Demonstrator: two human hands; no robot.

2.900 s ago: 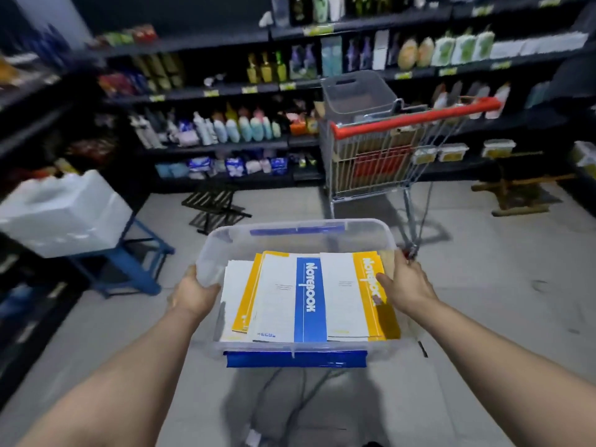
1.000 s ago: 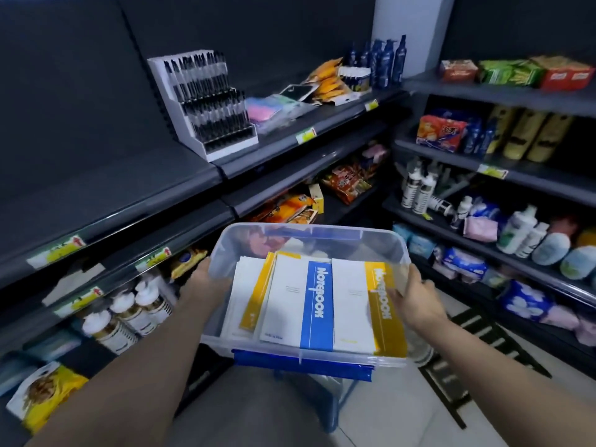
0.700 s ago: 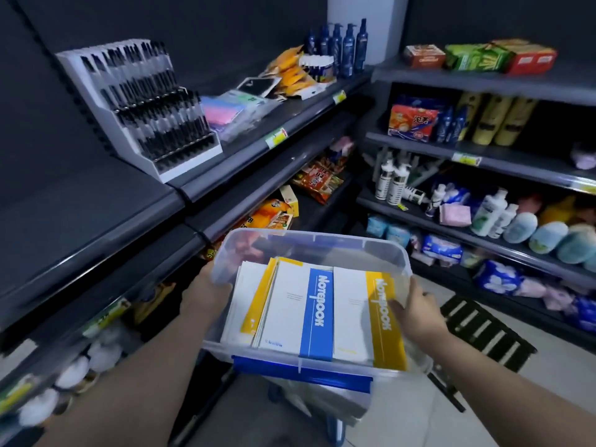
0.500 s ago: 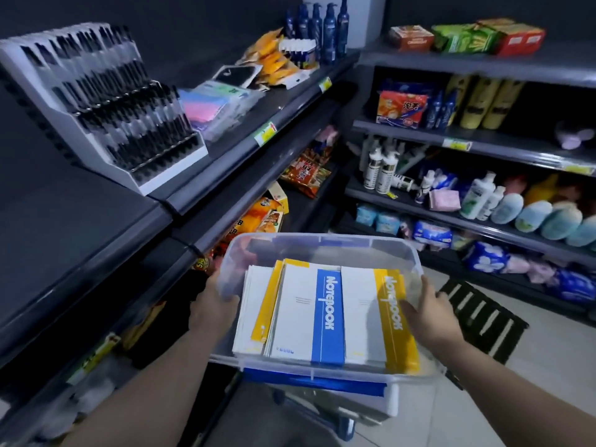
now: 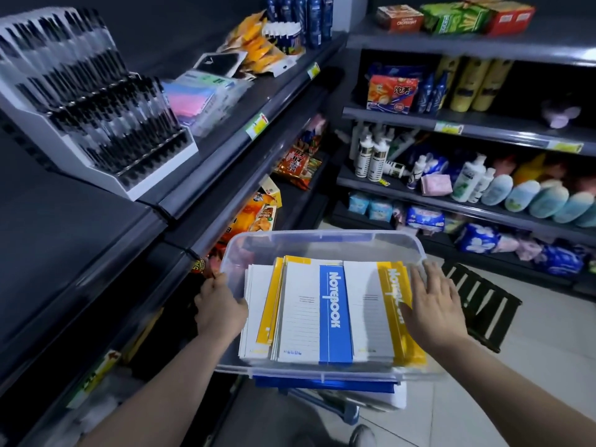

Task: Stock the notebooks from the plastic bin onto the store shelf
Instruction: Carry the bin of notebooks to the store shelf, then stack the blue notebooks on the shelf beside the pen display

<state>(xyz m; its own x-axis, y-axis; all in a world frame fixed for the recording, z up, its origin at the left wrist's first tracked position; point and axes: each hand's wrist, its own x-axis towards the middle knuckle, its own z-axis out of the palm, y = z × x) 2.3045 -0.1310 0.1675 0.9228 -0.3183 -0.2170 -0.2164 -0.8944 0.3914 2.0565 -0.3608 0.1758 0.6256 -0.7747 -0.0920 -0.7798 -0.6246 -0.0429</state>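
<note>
A clear plastic bin (image 5: 322, 241) sits in front of me over a white box on a blue stand. Inside lie several notebooks, a blue-striped one (image 5: 309, 314) on top and yellow-striped ones (image 5: 390, 285) beside it. My left hand (image 5: 219, 308) grips the bin's left rim. My right hand (image 5: 432, 304) lies with spread, straight fingers on the yellow-striped notebook at the bin's right side. The dark store shelf (image 5: 64, 240) to my left has a bare stretch next to a pen display rack (image 5: 87, 101).
Past the pen rack lie packs of pastel pads (image 5: 200, 98) and snack bags (image 5: 254, 50). Lower left shelves hold snacks. Shelves on the right carry bottles (image 5: 467, 179) and packets. A black folding step (image 5: 477, 308) stands on the tiled floor right of the bin.
I turned from the aisle with the shopping cart to the left shelves, carrying the bin. The bin came down lower, and my right hand left its rim and moved onto the notebooks.
</note>
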